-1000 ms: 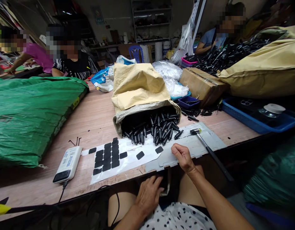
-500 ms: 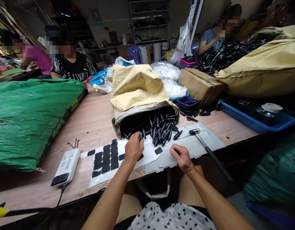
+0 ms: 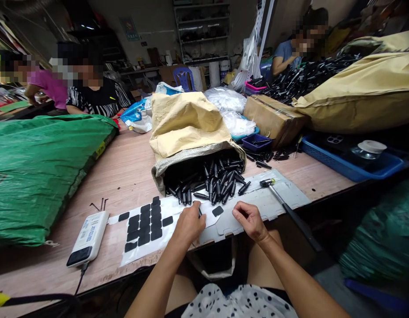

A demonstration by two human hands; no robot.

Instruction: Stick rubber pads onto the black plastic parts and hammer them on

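My left hand (image 3: 190, 224) is closed over the white sheet, just in front of the pile, with a black tapered tube (image 3: 200, 211) showing at its fingertips. Fingers curled and thumb pressed in, my right hand (image 3: 251, 219) hovers by the grey board (image 3: 235, 225); whatever it may hold is hidden. Many black tapered tubes (image 3: 218, 187) spill from the mouth of a tan sack (image 3: 187, 126). Rows of black rounded-square pads (image 3: 144, 225) lie on the white sheet (image 3: 123, 258) to the left. A single pad (image 3: 218, 211) sits between my hands.
A hammer (image 3: 284, 203) rests across the board, its handle past the table edge. On the left are a white power bank (image 3: 88, 238) with a cable and a green sack (image 3: 51, 176). A blue tray (image 3: 340, 165) and a cardboard box (image 3: 273, 117) stand right. Other people sit beyond.
My left hand has drawn back from the sack's mouth toward me, bringing a black tube with it. My right hand stays curled in nearly the same place. The view has shifted slightly.
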